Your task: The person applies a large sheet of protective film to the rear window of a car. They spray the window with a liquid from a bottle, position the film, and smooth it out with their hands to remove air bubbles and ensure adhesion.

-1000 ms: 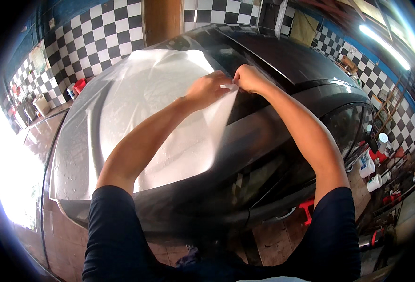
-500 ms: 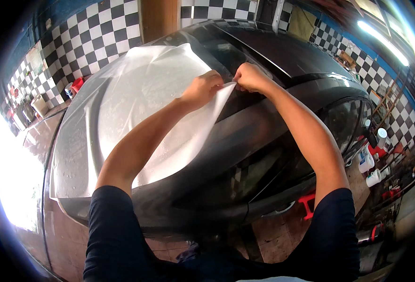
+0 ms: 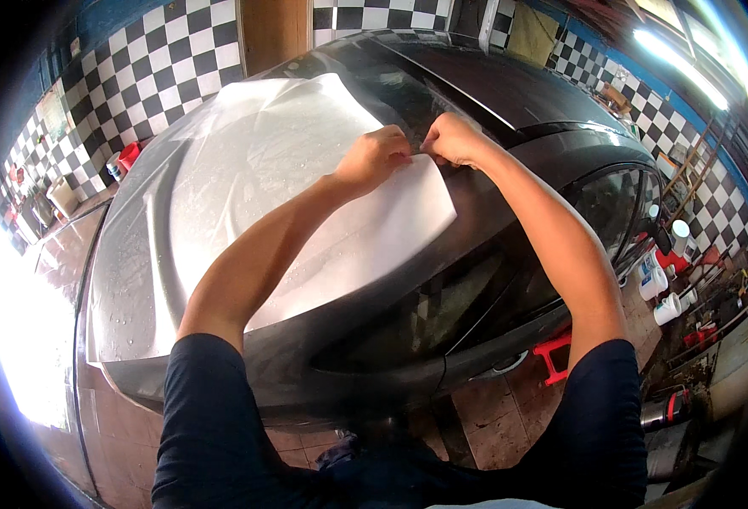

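A whitish, translucent sheet of film (image 3: 306, 212) lies over one end of a dark grey car (image 3: 493, 178), wrinkled and dotted with droplets. My left hand (image 3: 376, 157) is closed, its thumb and fingertips pinching the sheet's upper right edge. Right beside it, my right hand (image 3: 453, 140) is also closed in a pinch, close to the same edge; what its fingertips hold is too small to make out. Below both hands, a corner of the film hangs loose toward the car's side windows.
A red stool-like piece (image 3: 554, 360) stands on the tiled floor beside the car. White buckets (image 3: 652, 282) and tools crowd the right wall. At the left are a red container (image 3: 129, 155) and another dark, glossy surface (image 3: 56, 271). Checkered walls surround the car.
The film's corner, stretched between my hands before, has dropped down and to the right, spreading flatter over the car's side. My hands have stayed in nearly the same place.
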`<state>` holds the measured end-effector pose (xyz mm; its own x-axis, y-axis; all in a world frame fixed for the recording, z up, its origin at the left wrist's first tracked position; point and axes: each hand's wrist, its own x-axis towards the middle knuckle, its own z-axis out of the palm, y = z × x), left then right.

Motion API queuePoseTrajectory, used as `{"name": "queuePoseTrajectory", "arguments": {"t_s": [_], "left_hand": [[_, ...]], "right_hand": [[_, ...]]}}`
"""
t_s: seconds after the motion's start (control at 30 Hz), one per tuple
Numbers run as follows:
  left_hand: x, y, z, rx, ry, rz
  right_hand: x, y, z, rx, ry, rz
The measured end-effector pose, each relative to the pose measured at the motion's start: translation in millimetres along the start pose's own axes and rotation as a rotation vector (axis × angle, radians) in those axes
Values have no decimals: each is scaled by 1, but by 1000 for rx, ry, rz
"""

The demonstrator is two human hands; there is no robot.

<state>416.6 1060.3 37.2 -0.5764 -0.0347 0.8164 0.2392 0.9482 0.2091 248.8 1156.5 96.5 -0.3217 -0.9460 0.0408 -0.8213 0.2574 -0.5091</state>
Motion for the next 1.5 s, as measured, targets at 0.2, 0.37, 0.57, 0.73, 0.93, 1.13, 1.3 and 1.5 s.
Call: {"name": "queuePoseTrajectory", "arguments": {"t_s": [0.2, 0.37, 0.57, 0.73, 0.93, 1.13, 1.3, 1.5], "left_hand": [[-1, 14, 2, 42, 63, 6], [-11, 6, 3, -58, 63, -24], [-13, 3, -3, -75, 13, 33], [-5, 39, 3, -69, -69, -27], [-11, 35, 10, -79, -3, -8], [-11, 40, 13, -56, 58, -21], [-13, 38, 16, -123, 49, -111], [-17, 39, 12, -27, 25, -90]], "right_hand": [[-17, -10, 1, 162, 38, 61], [-40, -26, 2, 264, -81, 108], [-39, -5, 3, 133, 48, 90], [-46, -5, 10, 155, 99, 75], [-64, -21, 2, 243, -50, 132], [-61, -13, 8, 187, -14, 121], [-61, -8, 3, 403, -94, 81], [-56, -6, 7, 31, 2, -17]]}}
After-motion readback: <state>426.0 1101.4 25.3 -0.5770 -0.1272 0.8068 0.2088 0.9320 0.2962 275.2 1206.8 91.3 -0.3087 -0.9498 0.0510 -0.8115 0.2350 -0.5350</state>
